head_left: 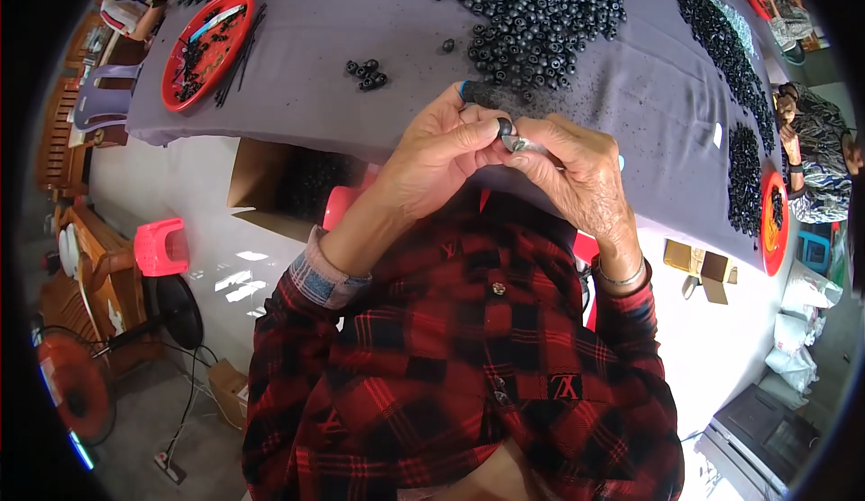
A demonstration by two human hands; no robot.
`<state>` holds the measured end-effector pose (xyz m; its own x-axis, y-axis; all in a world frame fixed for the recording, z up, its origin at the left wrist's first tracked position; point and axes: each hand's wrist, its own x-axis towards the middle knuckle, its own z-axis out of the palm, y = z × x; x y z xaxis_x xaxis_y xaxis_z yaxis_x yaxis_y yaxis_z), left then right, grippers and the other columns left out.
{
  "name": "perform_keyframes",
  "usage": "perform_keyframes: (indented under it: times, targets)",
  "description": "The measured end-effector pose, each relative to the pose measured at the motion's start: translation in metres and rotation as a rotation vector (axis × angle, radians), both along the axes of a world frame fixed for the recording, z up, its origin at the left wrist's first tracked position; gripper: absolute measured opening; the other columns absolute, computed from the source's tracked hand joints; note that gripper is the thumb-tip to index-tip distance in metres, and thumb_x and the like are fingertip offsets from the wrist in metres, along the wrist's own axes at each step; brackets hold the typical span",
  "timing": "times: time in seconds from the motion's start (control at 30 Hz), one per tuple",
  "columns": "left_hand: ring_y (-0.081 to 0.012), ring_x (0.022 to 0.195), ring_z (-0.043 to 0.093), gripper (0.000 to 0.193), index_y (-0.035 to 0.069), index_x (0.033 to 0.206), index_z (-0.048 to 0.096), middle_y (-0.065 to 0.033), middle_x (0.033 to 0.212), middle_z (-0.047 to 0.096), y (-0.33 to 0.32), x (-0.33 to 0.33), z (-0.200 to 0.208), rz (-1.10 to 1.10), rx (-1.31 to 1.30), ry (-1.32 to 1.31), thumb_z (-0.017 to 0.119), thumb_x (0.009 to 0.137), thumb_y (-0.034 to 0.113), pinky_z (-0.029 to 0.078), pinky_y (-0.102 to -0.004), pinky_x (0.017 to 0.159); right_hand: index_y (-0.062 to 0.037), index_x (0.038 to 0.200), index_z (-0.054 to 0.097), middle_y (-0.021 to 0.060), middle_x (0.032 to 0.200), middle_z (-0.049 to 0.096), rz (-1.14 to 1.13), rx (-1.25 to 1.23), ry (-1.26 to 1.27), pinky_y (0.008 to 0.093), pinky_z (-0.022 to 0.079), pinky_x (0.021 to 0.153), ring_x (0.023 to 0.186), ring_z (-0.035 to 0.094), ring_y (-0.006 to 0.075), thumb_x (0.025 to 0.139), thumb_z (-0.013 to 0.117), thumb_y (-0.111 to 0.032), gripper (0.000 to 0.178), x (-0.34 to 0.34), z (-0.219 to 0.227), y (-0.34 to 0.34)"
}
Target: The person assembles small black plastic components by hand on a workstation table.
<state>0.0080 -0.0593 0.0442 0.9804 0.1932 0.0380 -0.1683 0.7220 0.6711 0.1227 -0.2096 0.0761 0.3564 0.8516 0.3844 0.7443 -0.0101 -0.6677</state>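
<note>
Close together at the table's near edge, both my hands are working on one small piece. My left hand pinches a small round black piece between thumb and fingers, and a dark cover with a blue edge sits on one of its fingers. Against that piece, my right hand grips a small silver metal tool, mostly hidden by the fingers. Beyond my hands lies a large pile of round black pieces with holes. A small cluster of the same pieces lies to the left.
A red basin with black scraps stands at the far left of the cloth-covered table. Another red basin is at the right edge, near a co-worker. Below are a cardboard box, a pink stool and a fan.
</note>
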Motion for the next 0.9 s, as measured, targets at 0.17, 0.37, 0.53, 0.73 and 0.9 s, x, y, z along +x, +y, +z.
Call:
perform_keyframes:
  times: [0.17,0.37,0.53,0.73,0.9]
  targets:
    - [-0.0126,0.092,0.057,0.023,0.007,0.111,0.047,-0.005,0.098,0.058,0.002,0.002,-0.01,-0.004,-0.018,0.006,0.059,0.092,0.011,0.047,-0.03,0.084,-0.0039,0.099,0.068,0.008,0.078,0.065,0.016,0.051,0.062,0.0289,0.049,0.06,0.066,0.062,0.0194,0.083,0.072,-0.014,0.019,0.002,-0.005,0.003]
    - [-0.0127,0.091,0.058,0.024,0.006,0.112,0.047,-0.005,0.099,0.058,0.003,0.001,-0.011,-0.004,-0.024,-0.005,0.059,0.092,0.011,0.048,-0.0305,0.084,-0.0027,0.098,0.068,0.0081,0.08,0.067,0.024,0.044,0.107,0.0282,0.051,0.063,0.069,0.064,0.0177,0.084,0.071,-0.013,0.018,0.0,-0.004,0.003]
    - [-0.0131,0.092,0.059,0.024,0.005,0.112,0.047,-0.0051,0.099,0.058,0.003,0.001,-0.014,-0.011,-0.023,0.011,0.059,0.092,0.011,0.049,-0.0315,0.086,-0.0008,0.099,0.067,0.0088,0.083,0.068,0.022,0.027,0.159,0.0273,0.052,0.066,0.073,0.066,0.0171,0.087,0.069,-0.013,0.017,-0.001,-0.006,0.003]
    - [-0.0152,0.091,0.062,0.024,0.004,0.113,0.046,-0.0082,0.1,0.061,0.004,0.002,-0.019,-0.012,0.007,0.021,0.058,0.093,0.009,0.053,-0.0352,0.084,-0.001,0.099,0.066,0.0091,0.082,0.068,-0.014,0.06,0.131,0.0279,0.051,0.066,0.072,0.064,0.0157,0.09,0.066,-0.016,0.018,-0.003,-0.013,0.003]
    - [-0.0189,0.084,0.061,0.023,0.003,0.111,0.046,-0.0103,0.099,0.06,-0.012,0.003,-0.014,-0.066,-0.047,0.089,0.058,0.092,0.007,0.055,-0.0376,0.083,-0.0036,0.1,0.066,0.0001,0.076,0.063,-0.348,-0.114,0.321,0.0227,0.042,0.06,0.066,0.048,0.0075,0.094,0.061,-0.028,0.025,0.032,-0.01,-0.001]
